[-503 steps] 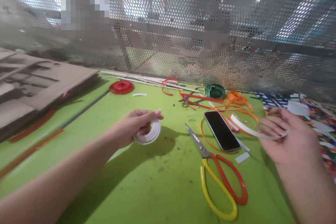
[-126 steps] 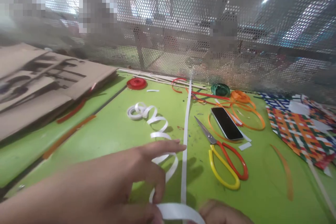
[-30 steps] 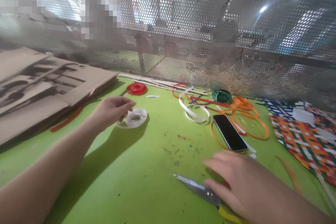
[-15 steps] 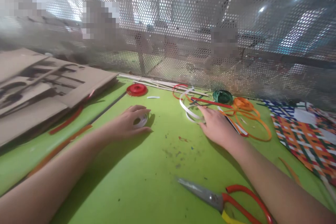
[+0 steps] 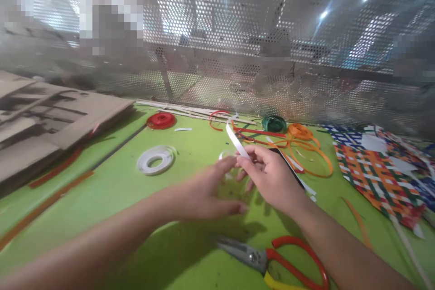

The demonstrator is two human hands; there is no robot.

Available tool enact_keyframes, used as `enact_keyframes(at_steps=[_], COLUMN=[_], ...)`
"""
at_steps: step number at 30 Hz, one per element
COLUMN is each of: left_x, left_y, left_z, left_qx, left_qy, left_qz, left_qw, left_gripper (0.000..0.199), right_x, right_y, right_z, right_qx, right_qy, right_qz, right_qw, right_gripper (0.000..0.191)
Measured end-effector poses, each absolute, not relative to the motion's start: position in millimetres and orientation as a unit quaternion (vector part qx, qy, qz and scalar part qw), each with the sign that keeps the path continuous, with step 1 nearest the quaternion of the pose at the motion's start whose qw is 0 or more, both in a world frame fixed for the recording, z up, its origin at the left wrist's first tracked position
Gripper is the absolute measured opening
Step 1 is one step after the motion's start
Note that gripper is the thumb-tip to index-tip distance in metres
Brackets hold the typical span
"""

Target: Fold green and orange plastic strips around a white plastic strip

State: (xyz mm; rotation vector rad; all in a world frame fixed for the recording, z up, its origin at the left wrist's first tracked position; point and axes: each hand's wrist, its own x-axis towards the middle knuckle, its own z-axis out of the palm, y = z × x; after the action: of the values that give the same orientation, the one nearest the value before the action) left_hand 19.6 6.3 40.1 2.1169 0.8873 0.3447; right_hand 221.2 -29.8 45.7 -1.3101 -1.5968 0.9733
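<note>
Left grip (image 5: pixel 207 195) off roll (image 5: pixel 143 163), spread, right grip (image 5: pixel 273 179) pinching white strip (image 5: pixel 237 140)

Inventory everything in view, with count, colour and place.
White roll: one, white, left
White strip: one, white, centre
Red roll: one, red, back
Green roll: one, green, back
Orange roll: one, orange, back right
Scissors: one, red-yellow handles, front
Phone: one, black, partly hidden, right
Woven sheet: one or more, multicoloured, right
Cardboard: one stack, brown, left
Thin sticks: several, pale, back
Loose strips: several, mixed colours, scattered
Table: one, green, foreground
Perforated panel: one, grey, background
Left hand: one, bare, centre
Right hand: one, bare, holding white strip
</note>
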Motion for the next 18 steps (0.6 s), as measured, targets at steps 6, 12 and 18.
enact_keyframes(at_steps=[6,12,18], left_x=[32.9,19.4,2.9], left_y=[-8.0,-32.0,-50.5], left_z=[18.5,48.1,47.0], left_qx=[0.890,0.819,0.759], left_qy=[0.292,0.378,0.437], left_qz=[0.112,0.069,0.036], left_qw=[0.333,0.427,0.482], left_gripper=[0.017,0.025,0.094], right_x=[232.1,243.7,244.4], right_y=[-25.5,-17.7,-16.0], right_z=[62.8,61.8,62.2], right_qx=[-0.414,-0.412,-0.398], right_qy=[-0.407,-0.354,-0.301], right_qz=[0.619,0.657,0.694], right_qw=[0.530,0.522,0.520], right_gripper=[0.020,0.014,0.012])
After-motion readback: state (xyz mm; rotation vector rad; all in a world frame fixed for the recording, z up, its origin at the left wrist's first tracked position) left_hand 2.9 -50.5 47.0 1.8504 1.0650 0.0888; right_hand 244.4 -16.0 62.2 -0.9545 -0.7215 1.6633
